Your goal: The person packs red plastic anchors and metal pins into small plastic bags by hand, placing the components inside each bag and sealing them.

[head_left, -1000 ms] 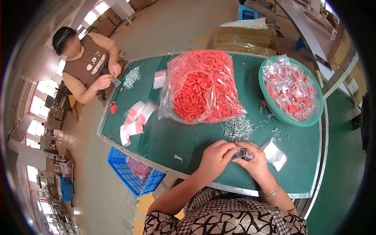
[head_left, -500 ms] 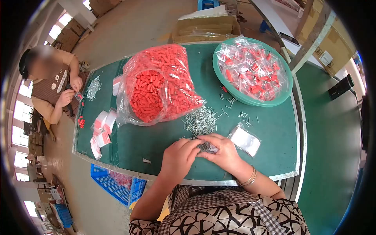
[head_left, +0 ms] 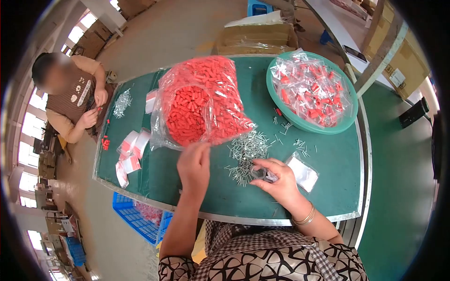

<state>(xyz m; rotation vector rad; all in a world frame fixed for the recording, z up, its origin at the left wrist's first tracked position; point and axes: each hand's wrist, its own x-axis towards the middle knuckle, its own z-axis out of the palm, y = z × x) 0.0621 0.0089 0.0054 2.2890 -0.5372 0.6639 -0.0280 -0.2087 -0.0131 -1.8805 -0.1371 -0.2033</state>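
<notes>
Currently, the right hand (head_left: 281, 181) grips a clear bag (head_left: 258, 173), though whether the curled left hand (head_left: 193, 167) holds anything is unclear.

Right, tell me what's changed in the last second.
The left hand has let go of the clear bag and moved forward and left, to the near edge of the red bag; contact is unclear. The right hand still holds the clear bag. The red bag and tub stayed put.
</notes>
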